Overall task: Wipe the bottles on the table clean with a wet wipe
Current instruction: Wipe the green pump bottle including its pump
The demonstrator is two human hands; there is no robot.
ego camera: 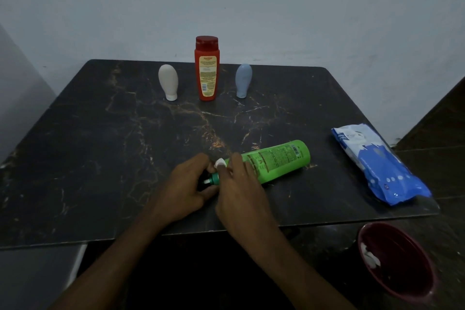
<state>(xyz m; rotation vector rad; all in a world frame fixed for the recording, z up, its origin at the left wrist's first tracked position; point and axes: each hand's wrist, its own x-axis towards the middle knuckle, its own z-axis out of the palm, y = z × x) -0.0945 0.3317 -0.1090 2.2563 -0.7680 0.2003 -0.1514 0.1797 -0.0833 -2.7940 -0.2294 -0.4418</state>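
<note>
A green bottle (276, 160) lies on its side near the front of the dark marble table (100, 158), its nozzle end toward me. My left hand (187, 187) curls round the nozzle end. My right hand (239, 191) lies over the bottle's neck and pinches a small white wet wipe (220, 163) against it. At the back stand a red bottle (207, 69), a cream bottle (168, 82) to its left and a pale blue bottle (243, 80) to its right.
A blue and white pack of wet wipes (377, 166) lies at the table's right edge. A dark red bin (395, 262) with white wipes inside stands on the floor at the lower right. A pale wall runs behind the table.
</note>
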